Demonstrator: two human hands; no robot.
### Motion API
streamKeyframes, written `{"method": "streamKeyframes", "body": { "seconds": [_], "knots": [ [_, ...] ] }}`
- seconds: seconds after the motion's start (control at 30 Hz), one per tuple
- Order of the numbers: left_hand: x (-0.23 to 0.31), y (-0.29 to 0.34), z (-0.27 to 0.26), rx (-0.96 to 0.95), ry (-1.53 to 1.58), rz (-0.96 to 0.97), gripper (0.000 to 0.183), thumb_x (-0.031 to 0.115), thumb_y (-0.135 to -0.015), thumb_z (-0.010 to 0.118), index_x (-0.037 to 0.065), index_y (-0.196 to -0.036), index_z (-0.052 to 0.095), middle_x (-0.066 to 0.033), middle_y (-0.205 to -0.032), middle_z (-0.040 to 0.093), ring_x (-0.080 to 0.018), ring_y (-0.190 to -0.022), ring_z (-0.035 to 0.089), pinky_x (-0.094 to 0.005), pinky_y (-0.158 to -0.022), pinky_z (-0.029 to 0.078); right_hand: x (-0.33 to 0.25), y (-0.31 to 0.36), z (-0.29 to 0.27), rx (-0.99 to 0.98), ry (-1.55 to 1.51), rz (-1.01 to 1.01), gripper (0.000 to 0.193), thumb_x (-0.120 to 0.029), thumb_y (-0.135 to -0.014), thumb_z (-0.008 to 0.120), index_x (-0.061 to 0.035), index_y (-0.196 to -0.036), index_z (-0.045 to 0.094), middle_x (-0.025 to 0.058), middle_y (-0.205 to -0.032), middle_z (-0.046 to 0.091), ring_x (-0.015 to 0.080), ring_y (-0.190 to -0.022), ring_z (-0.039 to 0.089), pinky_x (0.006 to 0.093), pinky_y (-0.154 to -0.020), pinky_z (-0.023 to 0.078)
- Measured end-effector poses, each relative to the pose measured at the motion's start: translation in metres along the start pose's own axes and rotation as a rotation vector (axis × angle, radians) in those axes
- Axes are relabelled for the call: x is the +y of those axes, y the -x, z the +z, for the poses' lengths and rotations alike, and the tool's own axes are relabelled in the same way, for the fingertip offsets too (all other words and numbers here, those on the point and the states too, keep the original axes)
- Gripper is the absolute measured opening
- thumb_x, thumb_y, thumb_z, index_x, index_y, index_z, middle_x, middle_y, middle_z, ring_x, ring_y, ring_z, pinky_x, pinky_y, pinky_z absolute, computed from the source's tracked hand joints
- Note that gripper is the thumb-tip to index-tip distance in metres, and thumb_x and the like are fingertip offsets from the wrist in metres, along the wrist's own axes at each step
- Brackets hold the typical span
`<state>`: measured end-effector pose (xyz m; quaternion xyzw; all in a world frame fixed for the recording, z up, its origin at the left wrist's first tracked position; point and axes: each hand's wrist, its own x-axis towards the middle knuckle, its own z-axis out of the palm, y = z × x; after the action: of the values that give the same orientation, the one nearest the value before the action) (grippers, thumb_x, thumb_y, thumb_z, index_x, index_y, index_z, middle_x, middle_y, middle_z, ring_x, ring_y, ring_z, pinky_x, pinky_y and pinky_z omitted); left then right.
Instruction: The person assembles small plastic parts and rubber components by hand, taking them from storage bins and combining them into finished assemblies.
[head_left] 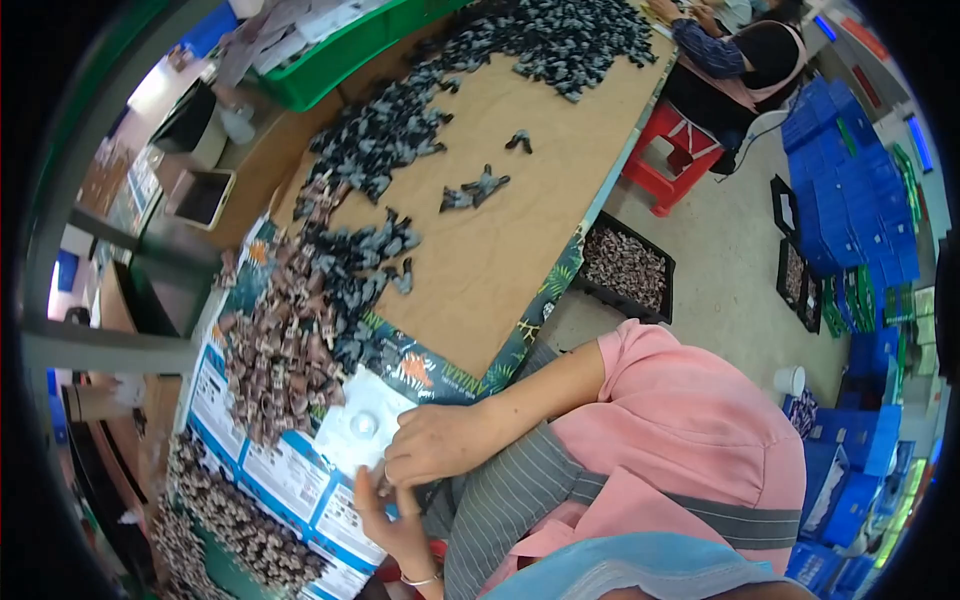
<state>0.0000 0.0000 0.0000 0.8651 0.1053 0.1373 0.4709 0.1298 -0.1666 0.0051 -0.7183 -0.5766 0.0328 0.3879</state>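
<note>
At the near edge of the worktable my two hands meet. My right hand (pixel 438 445) is closed, its fingers curled down toward the left one. My left hand (pixel 398 525), with a bracelet at the wrist, reaches up with its fingertips at the right hand's. Whatever lies between the fingers is too small and covered to name. Just beyond them is a white square sheet (pixel 345 445) with a small round whitish dish (pixel 365 425) on it. A heap of brown molded toy parts (pixel 285 350) borders that sheet on the left.
Grey-black molded parts (pixel 375 150) are heaped along the far left of the brown paper (pixel 500 230). Greyish small parts (pixel 245 505) lie at the near left. Right of the table are a black crate of parts (pixel 630 265), a red stool (pixel 672 150), stacked blue bins (pixel 845 160) and a seated co-worker (pixel 745 55).
</note>
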Motion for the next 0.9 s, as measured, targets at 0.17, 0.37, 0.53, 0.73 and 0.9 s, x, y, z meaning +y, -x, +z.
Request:
{"method": "streamKeyframes", "body": {
  "seconds": [0.17, 0.37, 0.53, 0.73, 0.9],
  "knots": [
    [-0.002, 0.023, 0.028, 0.028, -0.137, 0.16, 0.033, 0.007, -0.083, 0.073, 0.0, -0.114, 0.065, -0.0142, -0.091, 0.066, -0.0272, -0.074, 0.058, -0.035, -0.066, 0.047, 0.002, 0.015, 0.014, 0.301, -0.144, -0.189, 0.021, -0.025, -0.083, 0.063, -0.0088, -0.083, 0.049, 0.0075, -0.085, 0.05, 0.0265, -0.078, 0.054, 0.037, -0.064, 0.043],
    [-0.006, 0.008, 0.029, 0.009, -0.172, 0.168, 0.01, 0.003, -0.087, 0.068, -0.001, -0.094, 0.063, -0.0146, -0.093, 0.068, -0.032, -0.078, 0.061, -0.0386, -0.071, 0.048, 0.008, 0.002, 0.019, 0.272, -0.006, -0.236, 0.013, -0.019, -0.083, 0.057, -0.0091, -0.086, 0.049, 0.0069, -0.085, 0.049, 0.0251, -0.076, 0.055, 0.0377, -0.062, 0.042],
    [0.0, 0.028, 0.021, 0.109, -0.164, 0.067, 0.011, 0.006, -0.089, 0.067, -0.001, -0.097, 0.066, -0.0175, -0.097, 0.069, -0.0334, -0.084, 0.063, -0.039, -0.074, 0.05, -0.003, -0.001, 0.022, 0.265, -0.121, -0.233, 0.009, -0.024, -0.083, 0.058, -0.016, -0.085, 0.054, 0.0033, -0.084, 0.052, 0.0232, -0.077, 0.058, 0.0382, -0.063, 0.043],
    [0.001, 0.007, 0.027, 0.011, -0.165, 0.163, 0.029, 0.007, -0.079, 0.075, 0.003, -0.107, 0.068, -0.0147, -0.094, 0.069, -0.0335, -0.083, 0.063, -0.0407, -0.072, 0.05, 0.009, 0.004, 0.0, 0.135, -0.143, -0.08, 0.022, -0.021, -0.083, 0.065, -0.0197, -0.105, 0.067, -0.004, -0.099, 0.066, 0.0159, -0.083, 0.066, 0.0327, -0.064, 0.044],
    [0.017, 0.004, 0.004, 0.14, -0.12, 0.149, 0.041, 0.007, -0.076, 0.079, 0.006, -0.115, 0.068, -0.0099, -0.093, 0.069, -0.0255, -0.078, 0.063, -0.0337, -0.069, 0.049, 0.013, 0.016, -0.031, 0.233, -0.126, -0.206, 0.022, -0.014, -0.08, 0.072, -0.0114, -0.101, 0.067, 0.0043, -0.099, 0.068, 0.0208, -0.079, 0.066, 0.0334, -0.062, 0.044]
  ]
}}
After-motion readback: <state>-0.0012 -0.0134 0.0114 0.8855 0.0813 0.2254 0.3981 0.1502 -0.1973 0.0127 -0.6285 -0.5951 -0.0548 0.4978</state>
